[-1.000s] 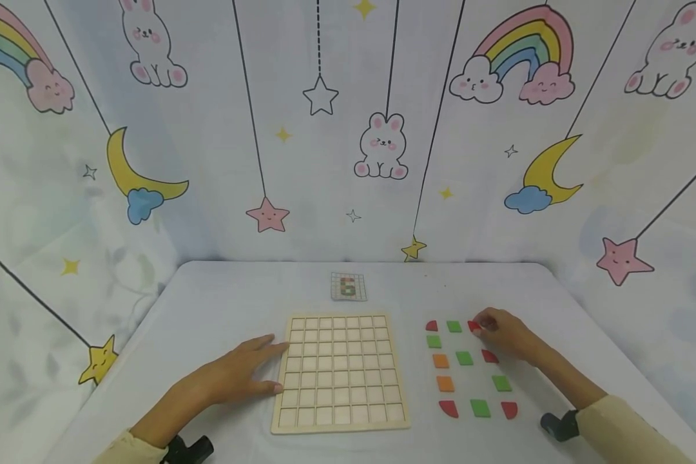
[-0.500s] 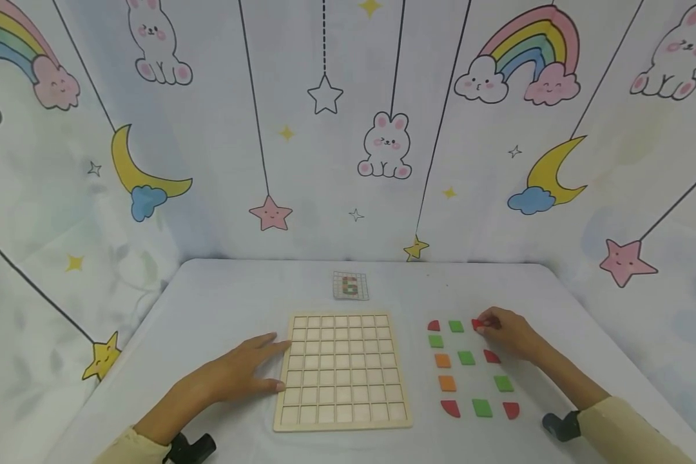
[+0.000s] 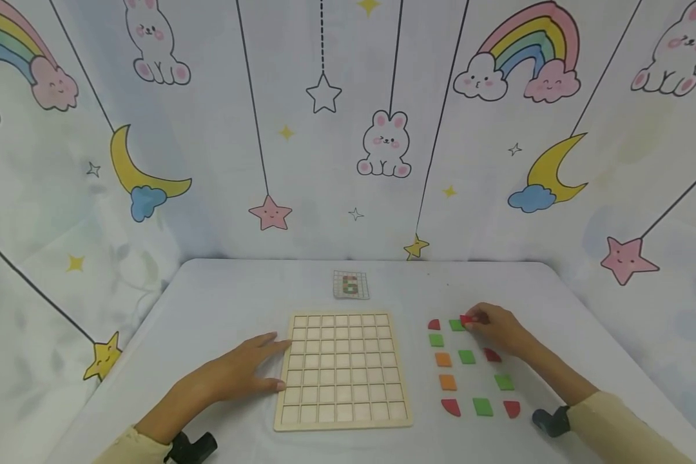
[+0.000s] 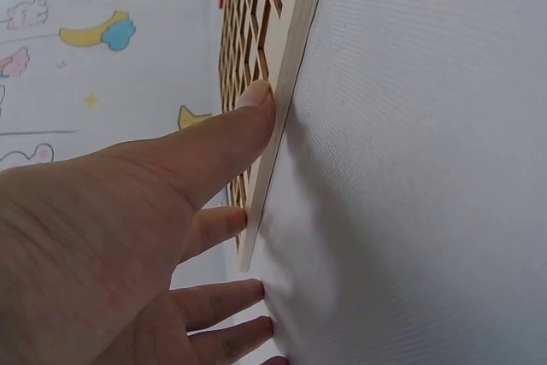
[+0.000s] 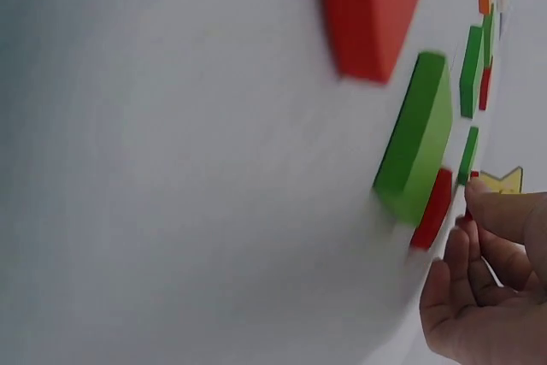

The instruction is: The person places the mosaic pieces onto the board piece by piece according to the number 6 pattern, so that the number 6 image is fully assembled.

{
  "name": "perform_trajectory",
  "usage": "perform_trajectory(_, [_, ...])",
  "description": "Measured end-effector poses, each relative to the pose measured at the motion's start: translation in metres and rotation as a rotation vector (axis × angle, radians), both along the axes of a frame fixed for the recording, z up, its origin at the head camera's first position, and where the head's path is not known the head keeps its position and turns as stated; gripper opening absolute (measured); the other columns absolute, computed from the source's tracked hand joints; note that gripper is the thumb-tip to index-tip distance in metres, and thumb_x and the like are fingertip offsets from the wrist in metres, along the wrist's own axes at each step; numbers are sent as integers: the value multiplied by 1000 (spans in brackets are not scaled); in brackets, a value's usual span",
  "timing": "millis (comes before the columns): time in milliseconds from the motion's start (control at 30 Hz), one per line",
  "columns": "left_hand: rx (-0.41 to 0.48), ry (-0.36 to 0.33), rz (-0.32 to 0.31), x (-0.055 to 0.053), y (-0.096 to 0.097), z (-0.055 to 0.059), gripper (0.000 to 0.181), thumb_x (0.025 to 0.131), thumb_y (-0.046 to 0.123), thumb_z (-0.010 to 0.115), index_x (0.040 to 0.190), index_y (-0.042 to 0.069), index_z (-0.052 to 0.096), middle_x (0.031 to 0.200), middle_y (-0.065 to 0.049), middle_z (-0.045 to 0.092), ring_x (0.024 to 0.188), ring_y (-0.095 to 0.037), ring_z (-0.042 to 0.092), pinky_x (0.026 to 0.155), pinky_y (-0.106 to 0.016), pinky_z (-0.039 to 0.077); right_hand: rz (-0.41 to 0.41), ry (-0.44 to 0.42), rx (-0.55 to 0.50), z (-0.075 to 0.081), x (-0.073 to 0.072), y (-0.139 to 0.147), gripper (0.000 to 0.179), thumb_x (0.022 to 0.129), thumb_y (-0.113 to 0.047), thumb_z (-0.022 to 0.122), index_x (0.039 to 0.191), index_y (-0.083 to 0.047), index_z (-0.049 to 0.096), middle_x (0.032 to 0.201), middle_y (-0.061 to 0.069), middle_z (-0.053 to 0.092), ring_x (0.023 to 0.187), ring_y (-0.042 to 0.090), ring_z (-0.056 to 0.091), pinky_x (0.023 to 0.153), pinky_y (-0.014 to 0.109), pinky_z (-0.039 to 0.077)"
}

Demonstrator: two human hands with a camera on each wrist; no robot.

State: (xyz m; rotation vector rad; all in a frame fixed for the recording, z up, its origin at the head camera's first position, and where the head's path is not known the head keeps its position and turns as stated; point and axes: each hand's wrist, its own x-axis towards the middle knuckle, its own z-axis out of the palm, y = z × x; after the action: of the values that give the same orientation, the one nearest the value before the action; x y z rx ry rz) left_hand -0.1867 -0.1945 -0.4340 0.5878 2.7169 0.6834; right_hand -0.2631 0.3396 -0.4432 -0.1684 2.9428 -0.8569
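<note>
My right hand (image 3: 497,327) pinches a red quarter-round tile (image 3: 466,319) between thumb and fingertips, where it overlaps a green square tile (image 3: 455,325) in the head view. In the right wrist view, that tile is mostly hidden behind the fingers. My left hand (image 3: 234,374) is spread along the left edge of a wooden grid board (image 3: 343,426). The left wrist view shows its thumb (image 4: 256,96) on the board's rim and another fingertip at the edge, the remaining fingers reaching past the corner. Every square of the board shows bare wood.
Right of the board lie loose red, green and orange tiles, among them an orange square (image 3: 448,382), a green square (image 3: 483,406) and a red quarter-round (image 3: 512,408). Behind the board is a small card (image 3: 350,285) with a coloured tile figure on a grid.
My right hand has moved left with the red quarter-round tile, from the right end of the back row to over the green square. My left hand stays at the board's edge.
</note>
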Motion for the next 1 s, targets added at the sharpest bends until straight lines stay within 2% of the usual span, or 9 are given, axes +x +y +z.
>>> perform_trajectory(133, [-1,8,-1,0,0,0,79,92,50,80,158,17,51,165,-27,37,152,-50,36,118,-69,36,14,-16,-15,1,-1,-14,30,99,-17,74,123,0,67,112,12,72,101,26,64,92,44,61])
perform_trajectory(233, [-7,9,1,-1,1,0,80,91,51,80,158,17,51,165,-26,37,152,-49,36,118,-69,36,50,-7,-32,1,-2,-24,29,99,-17,75,122,0,68,112,10,72,103,26,64,95,46,60])
perform_trajectory(367, [-6,-2,6,0,1,1,80,91,49,81,158,17,50,166,-27,36,152,-50,35,118,-69,35,90,11,-41,1,-3,-41,26,98,-15,75,119,-1,69,109,9,72,101,25,64,94,47,60])
perform_trajectory(600, [-7,-12,3,0,0,2,81,92,49,80,159,16,49,167,-27,34,153,-50,33,119,-70,34,124,-7,-65,5,-6,-77,18,98,-12,75,114,-4,70,105,4,73,99,21,64,93,43,59])
perform_trajectory(767, [-13,-11,1,-1,0,2,81,92,50,80,159,17,48,167,-26,34,153,-50,34,118,-70,35,178,31,-67,9,-5,-106,16,97,-9,75,111,-3,71,102,5,72,98,22,64,93,44,59])
perform_trajectory(1000, [-10,-20,7,-1,1,1,82,91,51,80,159,18,48,167,-25,34,153,-50,34,117,-70,36,146,-13,-93,11,-5,-139,15,98,-11,75,112,-7,71,101,1,70,98,19,61,93,40,57])
